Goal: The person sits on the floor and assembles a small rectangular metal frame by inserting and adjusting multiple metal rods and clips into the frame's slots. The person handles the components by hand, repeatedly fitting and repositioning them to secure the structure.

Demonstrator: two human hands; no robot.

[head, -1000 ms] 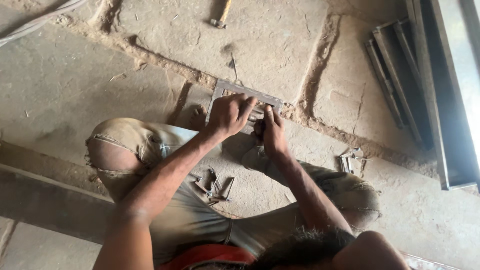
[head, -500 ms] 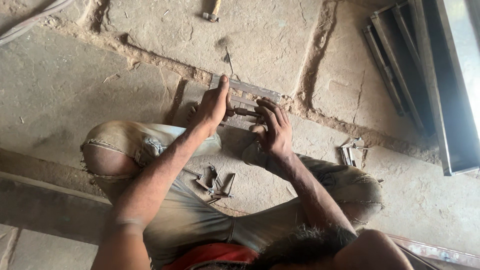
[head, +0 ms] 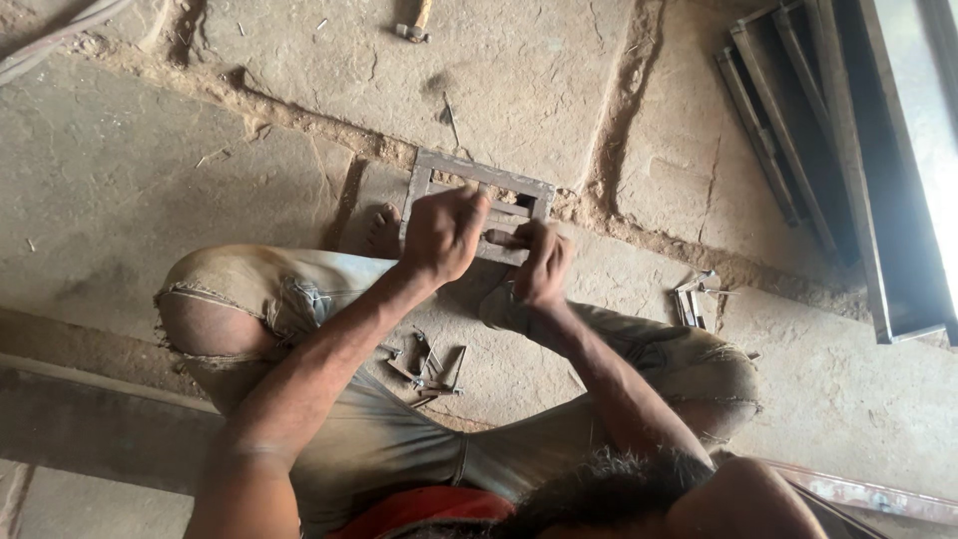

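A: Where were the hands?

B: Both sat near the middle of the view, a little toward twelve o'clock. The left hand [head: 442,235] was curled down over the near bar of a small rectangular metal frame [head: 479,205], fingers closed on it. The right hand [head: 542,262], at about three o'clock from the left and just beside it, had its fingers pinched together on the frame's lower edge.

A: Was anything between those right fingers besides the frame?

B: I could not tell; the fingertips hid that spot.

A: And where was the frame lying?

B: Flat on the stone floor [head: 299,90], across a dirt-filled joint between slabs, directly at twelve o'clock from the person's crossed legs. A bare foot [head: 382,232] touched the floor at nine o'clock from the left hand, just beside the frame's corner.

A: What else was around?

B: A scatter of small metal pieces [head: 427,367] lay on the floor between the knees, at six o'clock from the hands. Another small cluster of metal bits [head: 696,297] lay at three o'clock, well apart from the frame. A hammer [head: 411,28] lay at twelve o'clock by the top edge. Long metal bars [head: 788,130] were stacked at two o'clock.
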